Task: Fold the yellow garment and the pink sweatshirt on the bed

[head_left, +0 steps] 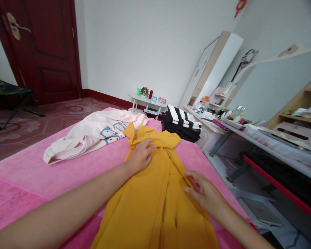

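A mustard-yellow garment (pixel 152 200) lies lengthwise on the pink bed cover (pixel 28 173), its far end bunched up. My left hand (pixel 141 155) rests flat on the upper part of it, fingers spread. Along the garment's right edge, my right hand (pixel 203 192) lies with its fingertips touching a fold of the cloth. Neither hand grips anything.
A pale pink sweatshirt (pixel 93 135) with blue print lies crumpled at the far left of the bed. A stack of folded black and striped clothes (pixel 182 124) sits at the far corner. A cluttered desk (pixel 261 141) runs along the right; a small white table (pixel 147 102) stands by the wall.
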Motion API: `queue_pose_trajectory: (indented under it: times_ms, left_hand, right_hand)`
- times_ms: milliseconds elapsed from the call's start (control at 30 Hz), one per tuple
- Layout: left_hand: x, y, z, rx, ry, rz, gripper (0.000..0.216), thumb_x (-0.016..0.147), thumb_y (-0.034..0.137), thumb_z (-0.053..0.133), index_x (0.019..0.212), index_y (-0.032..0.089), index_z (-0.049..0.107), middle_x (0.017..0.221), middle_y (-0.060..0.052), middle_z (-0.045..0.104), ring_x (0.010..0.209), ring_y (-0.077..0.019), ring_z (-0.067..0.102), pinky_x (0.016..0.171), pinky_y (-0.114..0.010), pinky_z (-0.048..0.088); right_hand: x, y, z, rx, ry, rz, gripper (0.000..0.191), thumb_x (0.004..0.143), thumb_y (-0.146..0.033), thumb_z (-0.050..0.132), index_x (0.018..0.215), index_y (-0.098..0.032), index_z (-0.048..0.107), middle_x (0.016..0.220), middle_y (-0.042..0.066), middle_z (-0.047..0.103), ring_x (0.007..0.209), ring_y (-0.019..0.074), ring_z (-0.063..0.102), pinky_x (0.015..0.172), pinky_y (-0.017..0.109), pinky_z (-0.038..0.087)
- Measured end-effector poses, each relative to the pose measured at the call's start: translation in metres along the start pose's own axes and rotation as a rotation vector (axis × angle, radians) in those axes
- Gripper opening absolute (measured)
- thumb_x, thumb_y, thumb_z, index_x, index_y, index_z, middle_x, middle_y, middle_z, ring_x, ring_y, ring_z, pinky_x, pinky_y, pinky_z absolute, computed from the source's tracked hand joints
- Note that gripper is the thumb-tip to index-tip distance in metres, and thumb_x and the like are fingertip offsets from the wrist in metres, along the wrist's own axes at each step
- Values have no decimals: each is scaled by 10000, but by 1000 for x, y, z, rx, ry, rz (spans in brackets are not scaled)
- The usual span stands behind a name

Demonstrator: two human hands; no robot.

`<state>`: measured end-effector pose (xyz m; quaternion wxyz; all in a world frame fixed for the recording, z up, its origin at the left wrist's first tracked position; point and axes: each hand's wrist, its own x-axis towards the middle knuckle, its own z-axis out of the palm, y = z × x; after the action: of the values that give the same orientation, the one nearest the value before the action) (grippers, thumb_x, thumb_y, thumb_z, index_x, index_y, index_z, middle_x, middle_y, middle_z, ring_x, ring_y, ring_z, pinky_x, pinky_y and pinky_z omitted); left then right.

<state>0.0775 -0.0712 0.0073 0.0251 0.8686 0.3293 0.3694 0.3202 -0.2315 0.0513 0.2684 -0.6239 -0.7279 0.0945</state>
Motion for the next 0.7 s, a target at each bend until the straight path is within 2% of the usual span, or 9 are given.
queue_pose_trajectory:
  times_ms: [67, 167, 300, 367, 467, 533, 633, 700]
  left_hand:
    - [2, -3, 4, -21, 24, -75, 437, 759, 137, 542, 1192, 189, 576, 1350, -94, 455, 1252, -242, 410, 1068, -375, 334]
    - [4, -3, 5, -58, 0, -138, 303, 785, 130, 494, 1040, 187, 647, 1142, -73, 600, 1093, -211, 537, 964, -325, 423]
    - [3, -2, 3, -55, -69, -212, 249, 779, 105, 451, 868, 197, 664, 915, -37, 680, 886, -193, 615, 792, -294, 472]
    - [2, -1, 1, -37, -69, -216, 240, 760, 98, 457, 849, 202, 654, 893, -29, 683, 848, -192, 621, 751, -290, 469]
    - [1, 1, -2, -9, -99, -183, 224, 746, 92, 462, 817, 202, 644, 884, -34, 672, 837, -193, 622, 730, -290, 464]
    - [0, 2, -3, 11, -129, -159, 215, 748, 96, 466, 815, 199, 643, 906, -48, 662, 842, -198, 619, 721, -295, 463]
    - [0, 3, -3, 32, -141, -138, 212, 756, 107, 470, 819, 202, 648, 938, -63, 647, 838, -200, 609, 707, -302, 460]
    - [-1, 2, -2, 43, -142, -108, 215, 763, 112, 465, 820, 206, 650, 941, -62, 644, 845, -200, 601, 705, -302, 455]
  right_hand:
    - [-4, 4, 8, -4, -14, -27, 313, 728, -183, 581, 1036, -213, 620, 1158, 89, 604, 1104, 242, 560, 976, 439, 430]
    - [12, -10, 16, 16, 14, -73, 312, 724, -150, 571, 1019, -222, 643, 1219, 89, 564, 1156, 241, 527, 998, 437, 408]
    - [67, -30, 33, 109, 61, -95, 342, 736, -112, 533, 1047, -204, 641, 1267, 100, 514, 904, 167, 634, 869, 368, 500]
    - [101, -37, 47, 101, 98, -130, 370, 724, -68, 508, 1030, -203, 664, 1297, 99, 496, 891, 157, 639, 866, 361, 502]
    - [148, -44, 72, 61, 121, -225, 411, 677, -4, 484, 922, -233, 722, 1292, 49, 531, 1131, 196, 552, 1012, 391, 398]
    - [173, -50, 86, 110, 82, -211, 421, 629, 25, 497, 844, -241, 743, 1263, 23, 568, 1181, 206, 521, 1043, 392, 360]
    - [196, -61, 99, 300, 48, -138, 410, 579, 48, 522, 795, -220, 746, 1128, 2, 652, 1109, 186, 577, 965, 335, 423]
    - [202, -69, 106, 398, 93, -107, 320, 584, 23, 561, 741, -196, 735, 939, -32, 700, 963, 148, 641, 841, 269, 480]
